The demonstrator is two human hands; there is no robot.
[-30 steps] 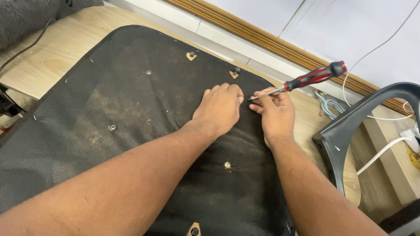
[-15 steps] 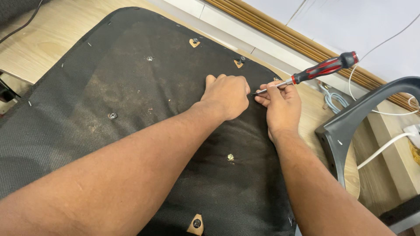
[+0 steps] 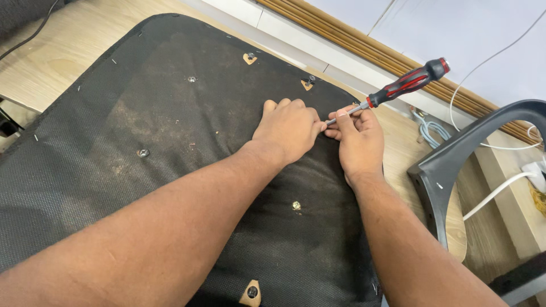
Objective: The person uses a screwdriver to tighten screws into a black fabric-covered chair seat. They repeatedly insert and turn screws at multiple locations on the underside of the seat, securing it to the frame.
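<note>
A black fabric-covered chair seat (image 3: 170,142) lies underside up on a wooden table, with dusty patches, screws and staples showing. My left hand (image 3: 287,132) is curled in a fist on the fabric near the seat's right edge. Beside it, touching, my right hand (image 3: 358,139) pinches the metal shaft of a screwdriver (image 3: 406,84) with a red and black handle that slants up to the right. The screwdriver tip is hidden between my two hands.
A dark grey plastic chair armrest (image 3: 455,165) stands at the right. White cables (image 3: 495,193) and a light blue cable (image 3: 432,128) lie on the wooden table (image 3: 62,51). Wooden moulding (image 3: 341,40) runs along the far wall. Small wooden tabs with bolts (image 3: 249,58) dot the seat rim.
Both hands have stayed together on the seat near its right edge; the view has shifted a little. The screwdriver keeps the same slant.
</note>
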